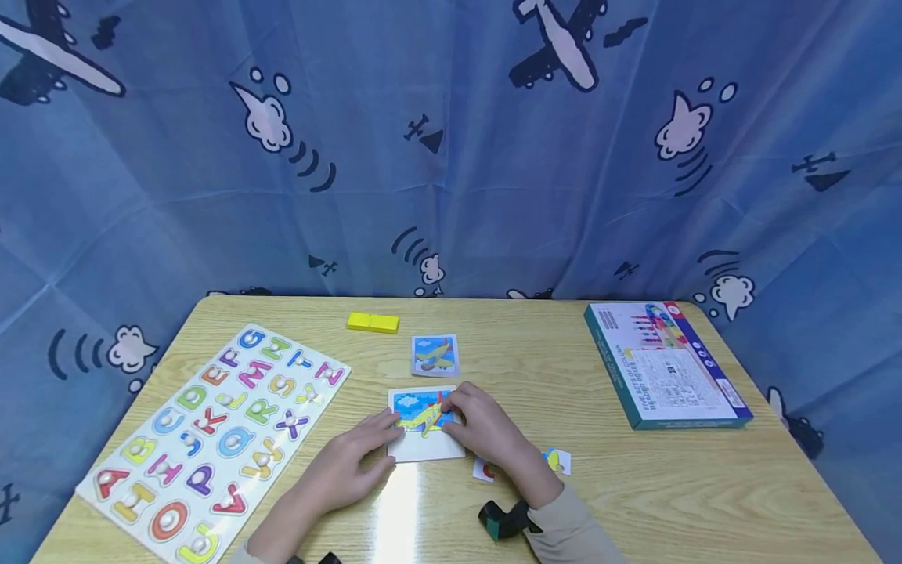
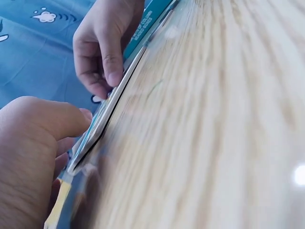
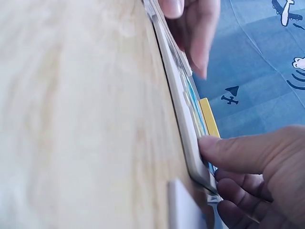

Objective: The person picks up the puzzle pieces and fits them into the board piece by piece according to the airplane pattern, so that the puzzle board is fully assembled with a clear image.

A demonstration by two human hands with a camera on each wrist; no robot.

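Observation:
A small white puzzle board (image 1: 426, 449) lies flat in front of me, its upper part filled with a yellow airplane picture on blue sky. My left hand (image 1: 348, 462) rests at the board's left edge, fingers fairly straight, fingertips on the picture's side. At the picture's right end my right hand (image 1: 486, 423) has its thumb and bent forefinger on a puzzle piece (image 1: 447, 397) by the plane's red tail. The right wrist view shows the right thumb (image 3: 228, 150) on the board's face near its edge. Just behind the board lies a matching airplane picture card (image 1: 435, 356).
Loose puzzle pieces (image 1: 557, 461) lie beside and partly under the right forearm. An alphabet peg board (image 1: 218, 439) covers the left of the wooden table (image 1: 676, 493). A yellow block (image 1: 373, 323) sits at the back, and a flat game box (image 1: 665, 364) lies at the right.

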